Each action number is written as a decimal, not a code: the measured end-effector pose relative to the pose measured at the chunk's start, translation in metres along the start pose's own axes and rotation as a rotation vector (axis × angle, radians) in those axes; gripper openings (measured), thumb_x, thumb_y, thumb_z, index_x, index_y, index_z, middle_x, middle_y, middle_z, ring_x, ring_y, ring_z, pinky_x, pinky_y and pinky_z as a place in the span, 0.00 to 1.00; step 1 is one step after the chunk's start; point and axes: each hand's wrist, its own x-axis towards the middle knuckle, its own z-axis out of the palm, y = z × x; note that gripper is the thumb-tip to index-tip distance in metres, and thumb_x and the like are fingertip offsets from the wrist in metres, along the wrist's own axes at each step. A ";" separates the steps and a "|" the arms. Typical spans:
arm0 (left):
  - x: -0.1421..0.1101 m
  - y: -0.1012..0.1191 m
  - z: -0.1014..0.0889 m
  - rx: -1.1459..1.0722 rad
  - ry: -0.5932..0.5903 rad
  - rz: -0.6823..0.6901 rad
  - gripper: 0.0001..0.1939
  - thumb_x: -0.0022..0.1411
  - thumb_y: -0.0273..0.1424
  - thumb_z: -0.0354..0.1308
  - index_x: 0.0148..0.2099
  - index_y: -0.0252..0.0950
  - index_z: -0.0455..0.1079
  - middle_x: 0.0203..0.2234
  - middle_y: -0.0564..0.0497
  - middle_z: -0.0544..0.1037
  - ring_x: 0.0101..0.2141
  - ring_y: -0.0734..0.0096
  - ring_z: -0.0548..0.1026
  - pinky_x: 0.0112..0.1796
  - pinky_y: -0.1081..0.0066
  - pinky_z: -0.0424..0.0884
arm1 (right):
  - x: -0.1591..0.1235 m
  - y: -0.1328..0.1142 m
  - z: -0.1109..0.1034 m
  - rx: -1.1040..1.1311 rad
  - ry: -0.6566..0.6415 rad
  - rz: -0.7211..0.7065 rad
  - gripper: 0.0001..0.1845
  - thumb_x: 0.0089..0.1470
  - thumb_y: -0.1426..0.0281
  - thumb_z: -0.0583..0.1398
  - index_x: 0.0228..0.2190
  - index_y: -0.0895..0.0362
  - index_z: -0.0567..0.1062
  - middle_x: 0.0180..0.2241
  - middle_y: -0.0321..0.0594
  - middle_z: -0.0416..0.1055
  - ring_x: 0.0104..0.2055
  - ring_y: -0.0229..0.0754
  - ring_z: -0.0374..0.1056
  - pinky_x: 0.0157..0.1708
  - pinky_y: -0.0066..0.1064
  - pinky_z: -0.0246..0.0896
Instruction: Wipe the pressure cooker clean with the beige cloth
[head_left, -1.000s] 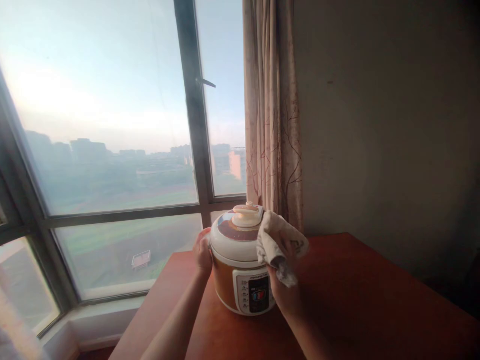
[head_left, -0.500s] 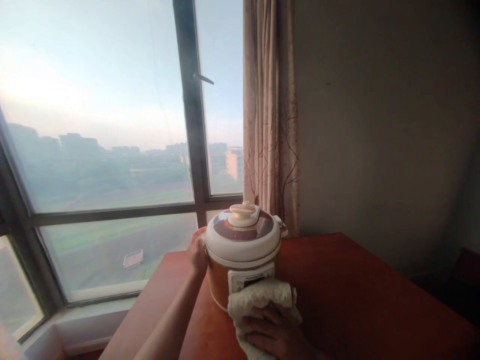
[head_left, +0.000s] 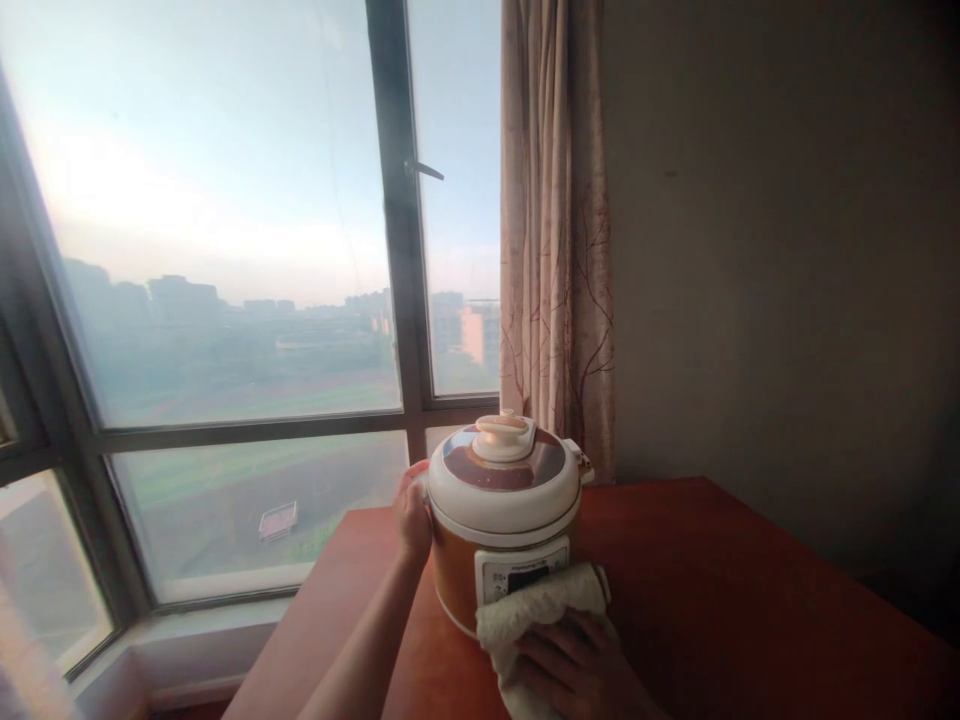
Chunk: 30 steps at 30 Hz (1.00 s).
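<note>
A rice cooker (head_left: pixel 504 505) with a white lid rim, a tinted lid top and a brown-orange body stands upright on the table. My left hand (head_left: pixel 414 515) is closed around the side handle at its left, most of which the fingers hide. Lower down, my right hand (head_left: pixel 566 660) presses a pale, textured cloth (head_left: pixel 536 605) against the cooker's front. The cloth covers the lower part of the control panel (head_left: pixel 523 570), whose dark display shows above it. Another side handle (head_left: pixel 580 460) sticks out at the right.
The red-brown wooden table (head_left: pixel 720 590) stretches to the right, with its far edge near the wall (head_left: pixel 750 250). A dark-framed window (head_left: pixel 247 430) fills the left side. A patterned curtain (head_left: pixel 559 230) hangs behind the cooker.
The whole view has shifted, so the cooker and both hands appear farther right and slightly lower. The cloth sits a little lower on the panel, uncovering more of it. My left hand keeps its grip.
</note>
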 end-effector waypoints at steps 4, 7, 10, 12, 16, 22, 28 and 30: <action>0.000 0.001 0.000 0.000 -0.001 0.005 0.16 0.56 0.38 0.49 0.40 0.36 0.74 0.36 0.47 0.79 0.42 0.57 0.75 0.45 0.62 0.70 | 0.013 0.004 -0.005 -0.023 0.070 0.141 0.18 0.67 0.69 0.51 0.53 0.50 0.74 0.55 0.31 0.74 0.55 0.42 0.66 0.63 0.38 0.49; -0.001 0.002 0.000 0.001 -0.001 0.013 0.17 0.56 0.39 0.49 0.40 0.36 0.73 0.36 0.47 0.79 0.41 0.57 0.75 0.44 0.62 0.69 | 0.028 0.005 -0.004 0.000 0.096 0.251 0.20 0.64 0.72 0.52 0.54 0.50 0.73 0.58 0.34 0.72 0.61 0.47 0.60 0.64 0.43 0.46; -0.002 0.003 0.001 0.005 0.004 0.020 0.17 0.57 0.39 0.49 0.41 0.36 0.73 0.37 0.47 0.78 0.42 0.57 0.74 0.44 0.62 0.69 | 0.048 0.010 -0.002 0.048 0.143 0.413 0.20 0.64 0.73 0.52 0.54 0.49 0.71 0.60 0.35 0.69 0.68 0.50 0.51 0.64 0.46 0.44; -0.002 0.004 0.001 0.009 0.007 0.023 0.17 0.58 0.39 0.48 0.40 0.36 0.73 0.37 0.47 0.78 0.42 0.57 0.74 0.44 0.62 0.69 | 0.065 0.019 -0.003 0.107 0.211 0.538 0.19 0.64 0.72 0.52 0.54 0.50 0.70 0.63 0.37 0.65 0.70 0.50 0.46 0.64 0.48 0.44; -0.004 0.006 0.002 0.017 0.006 0.016 0.16 0.58 0.37 0.48 0.40 0.36 0.74 0.37 0.47 0.78 0.42 0.57 0.74 0.45 0.62 0.69 | 0.107 0.044 -0.016 0.218 0.283 0.742 0.21 0.60 0.73 0.53 0.54 0.53 0.70 0.66 0.42 0.58 0.71 0.53 0.43 0.65 0.54 0.43; -0.005 0.008 0.005 0.011 0.016 -0.006 0.15 0.58 0.38 0.49 0.39 0.37 0.73 0.36 0.48 0.79 0.41 0.59 0.75 0.43 0.63 0.70 | 0.142 0.039 -0.033 0.307 0.012 0.538 0.24 0.54 0.74 0.58 0.53 0.51 0.73 0.60 0.39 0.68 0.64 0.49 0.59 0.69 0.52 0.31; -0.005 0.013 0.004 -0.003 0.007 -0.003 0.15 0.56 0.39 0.50 0.37 0.37 0.74 0.33 0.48 0.79 0.39 0.58 0.75 0.42 0.62 0.71 | 0.094 -0.014 0.007 0.257 0.024 0.120 0.13 0.66 0.71 0.55 0.50 0.55 0.75 0.58 0.36 0.72 0.64 0.40 0.61 0.70 0.40 0.42; -0.006 0.013 0.004 -0.006 0.006 -0.002 0.15 0.56 0.37 0.50 0.37 0.37 0.74 0.34 0.47 0.79 0.41 0.57 0.75 0.44 0.62 0.71 | 0.070 -0.032 0.021 0.287 -0.026 0.039 0.14 0.67 0.72 0.54 0.51 0.58 0.74 0.58 0.40 0.71 0.64 0.40 0.62 0.66 0.32 0.53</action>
